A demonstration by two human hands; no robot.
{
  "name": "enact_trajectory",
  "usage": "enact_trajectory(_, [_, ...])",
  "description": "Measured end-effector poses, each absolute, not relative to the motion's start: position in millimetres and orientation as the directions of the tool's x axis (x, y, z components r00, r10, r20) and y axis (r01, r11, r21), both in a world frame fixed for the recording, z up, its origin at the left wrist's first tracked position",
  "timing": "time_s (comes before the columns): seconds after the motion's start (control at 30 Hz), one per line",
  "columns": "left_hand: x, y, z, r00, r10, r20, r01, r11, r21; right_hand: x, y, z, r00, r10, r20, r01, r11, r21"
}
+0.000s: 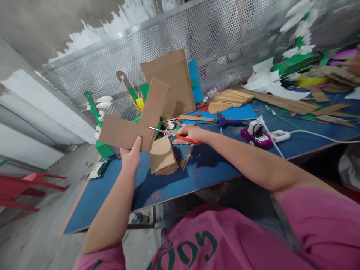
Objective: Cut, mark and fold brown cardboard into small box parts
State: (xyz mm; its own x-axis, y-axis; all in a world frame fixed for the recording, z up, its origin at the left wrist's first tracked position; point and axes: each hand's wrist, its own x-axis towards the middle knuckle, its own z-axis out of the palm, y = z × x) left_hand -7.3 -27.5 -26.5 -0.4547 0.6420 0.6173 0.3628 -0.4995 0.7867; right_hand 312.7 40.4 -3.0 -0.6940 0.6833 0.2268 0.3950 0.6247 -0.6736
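Observation:
My left hand (131, 155) grips the lower edge of an angled brown cardboard piece (132, 125) and holds it up above the blue table (112, 187). My right hand (189, 134) is closed on orange-handled scissors (176, 135). Their blades point left and meet the cardboard's right edge. A cut cardboard flap (162, 154) hangs just under the blades, and more offcuts lie on the table below it.
A larger cardboard sheet (171, 80) and blue and green card lean on the perforated metal screen (197, 41). A blue glue gun (229, 122), a purple device (257, 137), a white power strip (279, 135) and cardboard strips (281, 101) lie to the right. Red chairs (25, 187) stand at the left.

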Motion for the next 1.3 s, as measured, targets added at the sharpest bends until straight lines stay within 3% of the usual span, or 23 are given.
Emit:
enact_trajectory(0.27, [-3,-25,-33,-0.432,0.689,0.582,0.265,-0.520,0.812,308,34,-5,-0.671,0.680,0.295,0.370,0.652,-0.662])
enact_trajectory(0.67, [11,-36,-32,-0.353,0.798,0.489,0.310,-0.393,0.866,305,41,-14,-0.684,0.676,0.273,0.354,0.636,-0.686])
enact_trajectory(1.3, [13,-33,-33,-0.350,0.804,0.481,0.158,-0.456,0.876,290,45,-26,-0.649,0.662,0.375,0.433,0.726,-0.534])
